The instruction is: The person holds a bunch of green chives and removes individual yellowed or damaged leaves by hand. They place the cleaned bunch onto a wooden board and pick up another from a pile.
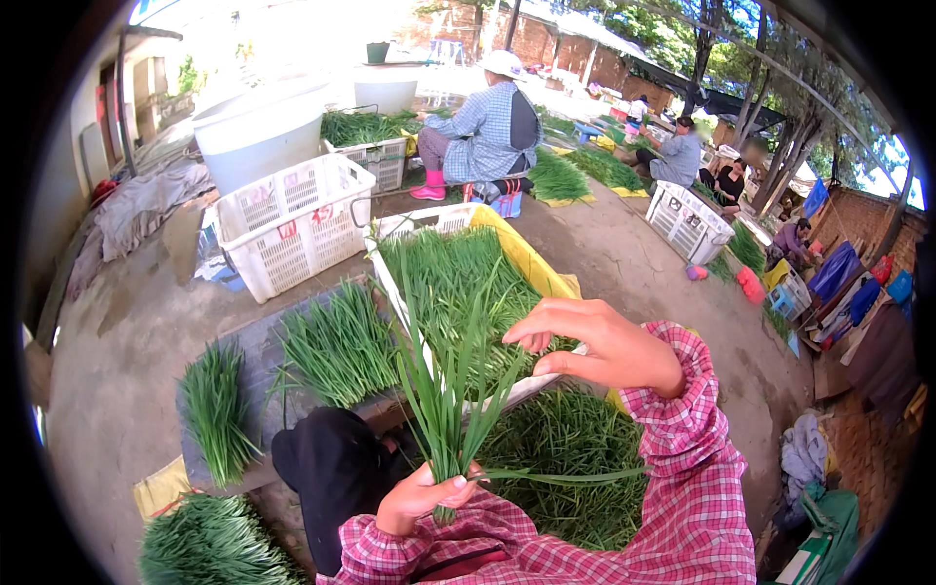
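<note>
My left hand (pixel 424 497) is closed around the lower end of a bunch of green chives (pixel 453 414). The leaves fan upward, and one long blade sticks out to the right. Raised to the right of the bunch is my right hand (pixel 600 341), its fingers bent and apart from the thumb, with nothing visible in it. Behind both hands stands a white crate (pixel 387 278) with a yellow liner, full of chives (pixel 468 283). Loose, tangled green leaves (pixel 570 458) lie below my right forearm.
Sorted chive bundles (pixel 336 346) rest on a dark board (pixel 268 390) at left, with another pile (pixel 210 541) nearer. An upturned-looking white crate (pixel 292 229) and a large white tub (pixel 258 136) stand beyond. A person in a hat (pixel 487 122) sits ahead; several others work at right.
</note>
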`<action>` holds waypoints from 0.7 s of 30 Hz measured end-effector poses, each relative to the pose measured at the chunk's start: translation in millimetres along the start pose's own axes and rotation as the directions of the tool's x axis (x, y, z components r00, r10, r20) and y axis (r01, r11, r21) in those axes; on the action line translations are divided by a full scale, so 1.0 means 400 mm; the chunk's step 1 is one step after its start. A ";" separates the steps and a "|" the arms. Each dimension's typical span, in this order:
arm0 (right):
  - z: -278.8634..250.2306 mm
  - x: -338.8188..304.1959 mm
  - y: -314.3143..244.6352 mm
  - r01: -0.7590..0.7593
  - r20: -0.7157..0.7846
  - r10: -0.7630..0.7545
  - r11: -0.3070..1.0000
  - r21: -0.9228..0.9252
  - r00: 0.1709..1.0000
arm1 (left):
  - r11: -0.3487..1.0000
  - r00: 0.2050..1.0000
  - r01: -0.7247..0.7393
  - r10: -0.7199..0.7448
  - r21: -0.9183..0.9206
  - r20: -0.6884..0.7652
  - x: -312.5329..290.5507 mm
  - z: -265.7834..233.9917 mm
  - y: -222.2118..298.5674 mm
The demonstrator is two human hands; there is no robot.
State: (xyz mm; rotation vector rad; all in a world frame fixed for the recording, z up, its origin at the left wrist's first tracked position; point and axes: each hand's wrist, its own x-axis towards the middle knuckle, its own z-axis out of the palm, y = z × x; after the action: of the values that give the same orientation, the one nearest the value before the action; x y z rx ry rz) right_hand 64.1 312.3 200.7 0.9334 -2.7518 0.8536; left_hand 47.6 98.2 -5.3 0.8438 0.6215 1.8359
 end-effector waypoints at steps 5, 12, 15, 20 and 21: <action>0.024 0.007 0.014 0.072 0.043 -0.071 0.997 -0.022 0.997 | 1.000 1.000 0.019 -0.019 0.022 0.000 0.002 0.001 -0.003; 0.020 -0.016 0.017 0.173 0.128 -0.157 0.977 -0.125 0.979 | 0.999 0.987 -0.024 0.018 0.037 0.162 0.000 -0.034 -0.015; 0.015 -0.023 0.025 0.155 0.202 -0.133 0.983 -0.100 0.970 | 0.999 0.977 -0.048 0.046 0.004 0.207 -0.016 -0.056 -0.022; 0.036 -0.026 0.019 0.128 0.234 -0.075 0.967 -0.221 0.969 | 0.999 0.991 -0.045 0.042 0.025 0.130 -0.025 -0.057 0.000; 0.041 -0.023 0.012 0.145 0.231 -0.087 0.958 -0.247 0.969 | 0.999 0.989 -0.041 0.037 0.025 0.146 -0.024 -0.061 -0.002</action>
State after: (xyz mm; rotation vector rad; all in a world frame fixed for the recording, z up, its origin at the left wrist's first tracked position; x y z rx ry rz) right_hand 70.0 311.3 182.1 1.1811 -2.8576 0.3728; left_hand 32.0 88.5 -23.9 1.0046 0.5422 1.7861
